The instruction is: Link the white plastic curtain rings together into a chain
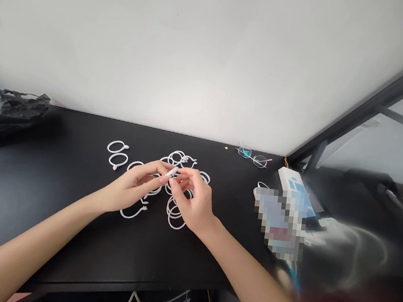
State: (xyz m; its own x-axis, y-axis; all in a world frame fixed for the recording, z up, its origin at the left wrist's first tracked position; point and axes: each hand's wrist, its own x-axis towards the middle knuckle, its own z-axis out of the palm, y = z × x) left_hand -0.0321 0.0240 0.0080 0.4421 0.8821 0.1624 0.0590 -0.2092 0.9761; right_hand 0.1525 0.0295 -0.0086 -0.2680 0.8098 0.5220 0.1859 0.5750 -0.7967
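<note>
Between the fingertips of both my hands is a small white piece, which looks like a white plastic ring seen nearly edge-on. My left hand pinches its left end with thumb and forefinger. From the other side, my right hand closes thumb and forefinger on it, the other fingers curled. Several white plastic rings with small clasp ends lie loosely heaped beneath and around my hands, partly hidden by them. An unfastened ring lies below my left hand. Off to the left, two rings lie close together.
The black table meets a white wall. A black plastic bag is at the far left. Eyeglasses rest near the wall, right of the rings. A blurred-out phone-like object and a white power strip are at the right.
</note>
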